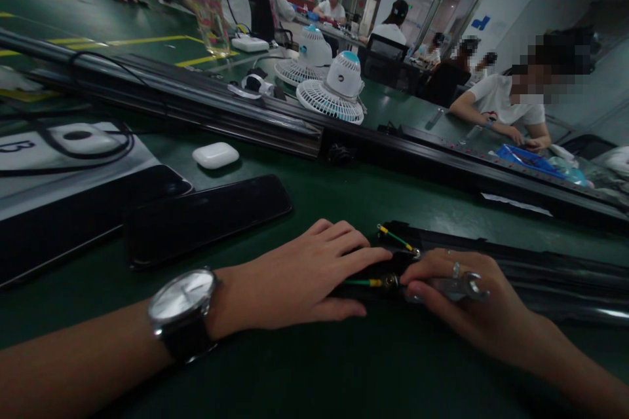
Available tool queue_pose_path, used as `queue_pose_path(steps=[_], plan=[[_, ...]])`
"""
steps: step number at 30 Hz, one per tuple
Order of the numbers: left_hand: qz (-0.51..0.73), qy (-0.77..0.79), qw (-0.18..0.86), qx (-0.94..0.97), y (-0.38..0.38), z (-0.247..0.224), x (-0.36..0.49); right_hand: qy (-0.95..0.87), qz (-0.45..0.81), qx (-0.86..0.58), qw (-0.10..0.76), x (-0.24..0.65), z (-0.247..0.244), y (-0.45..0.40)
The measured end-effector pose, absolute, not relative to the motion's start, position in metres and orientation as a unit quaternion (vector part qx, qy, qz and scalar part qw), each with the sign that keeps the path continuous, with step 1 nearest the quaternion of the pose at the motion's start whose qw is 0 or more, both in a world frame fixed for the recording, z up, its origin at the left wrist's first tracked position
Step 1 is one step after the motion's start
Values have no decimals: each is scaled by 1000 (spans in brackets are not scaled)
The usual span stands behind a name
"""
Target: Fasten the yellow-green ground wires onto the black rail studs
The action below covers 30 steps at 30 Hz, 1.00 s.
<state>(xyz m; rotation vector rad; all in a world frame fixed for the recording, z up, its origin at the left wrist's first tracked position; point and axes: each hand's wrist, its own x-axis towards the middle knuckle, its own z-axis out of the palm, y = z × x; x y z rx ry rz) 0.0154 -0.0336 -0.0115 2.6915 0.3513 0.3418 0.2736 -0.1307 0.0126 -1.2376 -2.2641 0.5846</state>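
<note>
In the head view my right hand (462, 281) is closed around a silver wrench (455, 287). The wrench's open jaw sticks out past my thumb, and its other end points at a bolt (390, 282) with a green-and-yellow wire (366, 282) on it. My left hand (314, 268) lies palm down with its fingers outstretched, the forefinger reaching over the end of a long black profile (521, 262). A second short green wire (396, 237) with a ring terminal rises from the black profile between my hands. My left palm hides part of the first wire.
A black phone (211, 219) and a white earbud case (216, 156) lie left of my hands. Behind them a long black rail (417, 150) crosses the green table, with two white fans (339, 88) and a clear bottle (209, 19) beyond. Several people sit at the tables.
</note>
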Motion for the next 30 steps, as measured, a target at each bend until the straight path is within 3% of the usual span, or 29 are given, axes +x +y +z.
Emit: queue_pose_path(steps=[6, 13, 20, 30], plan=[[131, 127, 200, 963, -34, -12, 15, -910, 205, -348, 97, 285, 35, -127], [135, 122, 194, 964, -34, -13, 15, -844, 232, -422, 235, 283, 25, -130], [130, 120, 198, 964, -33, -14, 15, -794, 233, -494, 269, 273, 14, -135], [120, 123, 201, 964, -33, -14, 15, -807, 205, -486, 265, 270, 11, -132]])
